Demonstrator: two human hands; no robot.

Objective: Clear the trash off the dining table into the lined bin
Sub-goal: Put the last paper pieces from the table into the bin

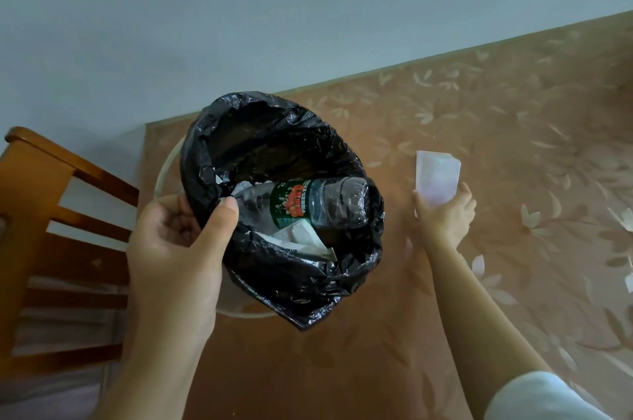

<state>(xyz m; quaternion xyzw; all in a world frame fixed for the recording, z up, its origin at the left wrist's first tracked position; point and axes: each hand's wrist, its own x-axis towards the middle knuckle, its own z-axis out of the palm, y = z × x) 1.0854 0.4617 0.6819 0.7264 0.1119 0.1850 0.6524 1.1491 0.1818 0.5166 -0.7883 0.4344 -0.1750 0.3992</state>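
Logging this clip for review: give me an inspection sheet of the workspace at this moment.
Surface: dining table under a brown floral cover.
Job's things: bin with black liner, holding a clear plastic bottle and crumpled paper; pale wrapper on the table.
Clutter: small white scraps at the right edge.
Hands: left hand grips the liner's rim; right hand closes on the wrapper.
Cables: nothing seen.
Surroundings: wooden chair at left, plain wall behind.
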